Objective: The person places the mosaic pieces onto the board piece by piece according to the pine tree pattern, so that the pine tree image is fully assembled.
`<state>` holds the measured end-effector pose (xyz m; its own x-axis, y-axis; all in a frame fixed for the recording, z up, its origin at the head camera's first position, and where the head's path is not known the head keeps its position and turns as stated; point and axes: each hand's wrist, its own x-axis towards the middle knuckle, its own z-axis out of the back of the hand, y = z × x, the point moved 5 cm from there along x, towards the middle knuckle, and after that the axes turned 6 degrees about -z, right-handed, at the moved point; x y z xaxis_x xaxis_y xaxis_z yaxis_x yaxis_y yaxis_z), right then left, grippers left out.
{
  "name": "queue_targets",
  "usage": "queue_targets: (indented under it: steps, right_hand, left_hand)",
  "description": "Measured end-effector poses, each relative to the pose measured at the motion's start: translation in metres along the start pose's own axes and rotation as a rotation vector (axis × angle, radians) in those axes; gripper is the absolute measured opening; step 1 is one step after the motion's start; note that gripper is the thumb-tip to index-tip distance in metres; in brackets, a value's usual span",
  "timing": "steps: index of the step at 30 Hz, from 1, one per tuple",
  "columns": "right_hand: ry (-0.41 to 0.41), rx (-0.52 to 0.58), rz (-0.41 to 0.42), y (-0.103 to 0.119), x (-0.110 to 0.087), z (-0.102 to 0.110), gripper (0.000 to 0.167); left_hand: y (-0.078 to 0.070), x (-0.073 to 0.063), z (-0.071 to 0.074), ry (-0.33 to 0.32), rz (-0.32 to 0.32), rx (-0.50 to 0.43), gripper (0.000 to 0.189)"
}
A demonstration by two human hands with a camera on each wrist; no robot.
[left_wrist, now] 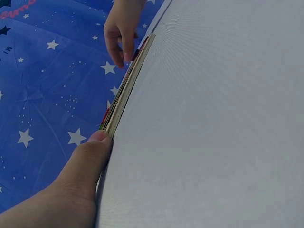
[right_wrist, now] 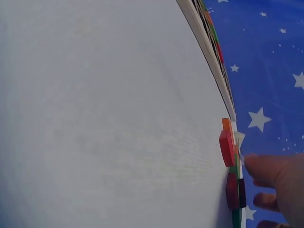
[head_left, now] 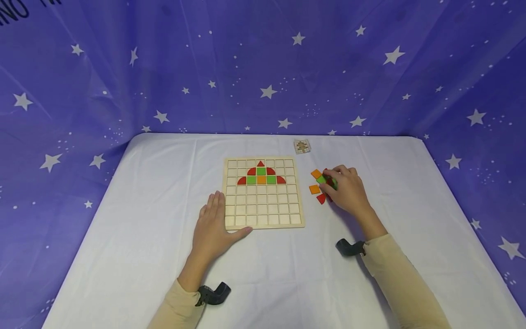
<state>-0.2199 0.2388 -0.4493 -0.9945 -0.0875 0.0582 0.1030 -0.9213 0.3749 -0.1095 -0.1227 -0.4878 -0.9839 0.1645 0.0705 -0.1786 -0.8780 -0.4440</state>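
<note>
A square wooden grid board (head_left: 263, 210) lies on the white table. In its upper rows stand a red triangle (head_left: 260, 163), red quarter-round pieces (head_left: 241, 181), green squares (head_left: 260, 171) and an orange square (head_left: 261, 180). My left hand (head_left: 211, 228) rests at the board's lower left corner, fingers along the left edge, thumb at the near edge. Right of the board, my right hand (head_left: 347, 188) bends over loose pieces: orange squares (head_left: 314, 189), a red quarter-round piece (head_left: 321, 198) and green ones (head_left: 321, 180). Its fingers partly cover them; no piece shows between them in the right wrist view.
A small pattern card (head_left: 302, 146) lies behind the board, to its upper right. Purple cloth with white stars (head_left: 268, 91) hangs round the back and sides of the table (head_left: 164, 192). Dark wrist cameras (head_left: 215, 294) sit at both sleeves.
</note>
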Motion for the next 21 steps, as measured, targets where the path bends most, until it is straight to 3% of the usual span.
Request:
queue_targets:
  steps: [8, 16, 21]
  right_hand:
    - [-0.018, -0.014, -0.104, -0.019, 0.013, -0.002, 0.044]
    - [-0.013, 0.036, -0.155, -0.015, 0.025, -0.002, 0.036]
    - [0.029, 0.079, -0.158, -0.015, 0.035, -0.001, 0.03]
  left_hand:
    - [0.001, -0.001, 0.0, 0.002, 0.004, 0.009, 0.129]
    - [0.002, 0.001, -0.001, -0.002, 0.001, 0.009, 0.129]
    - [0.002, 0.0, 0.0, 0.0, 0.0, 0.008, 0.129]
